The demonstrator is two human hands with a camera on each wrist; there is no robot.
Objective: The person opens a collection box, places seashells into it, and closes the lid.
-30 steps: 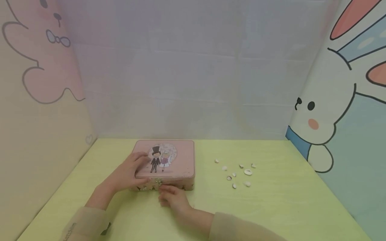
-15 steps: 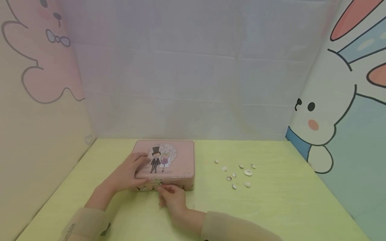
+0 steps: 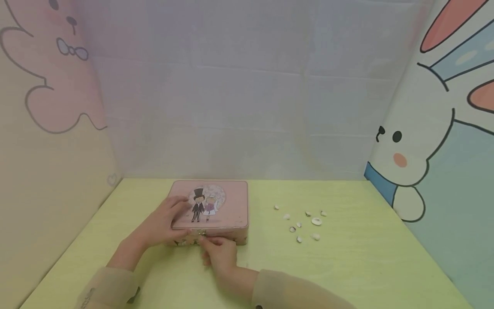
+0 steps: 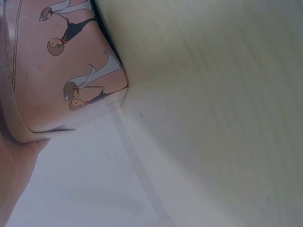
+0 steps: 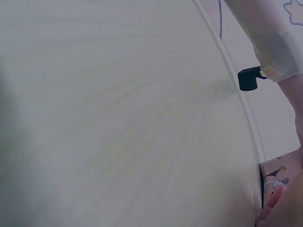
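A pink tin box with a cartoon couple printed on its closed lid stands left of centre in the head view. My left hand holds its left front corner, fingers over the lid and thumb along the front. At the small metal clasp on the front wall, my right hand has thumb and index finger pinched together. The left wrist view shows the tin's printed side. In the right wrist view, part of the tin appears at the lower right, beside the right hand's fingers.
Several small seashells lie scattered on the yellow-green table, right of the tin. A pale wall rises behind, with cartoon-printed panels at both sides. A small black camera sticks out at the left wrist.
My right hand has shifted slightly left and its fingertips have come together at the clasp. The left hand stays on the tin, and the lid remains closed.
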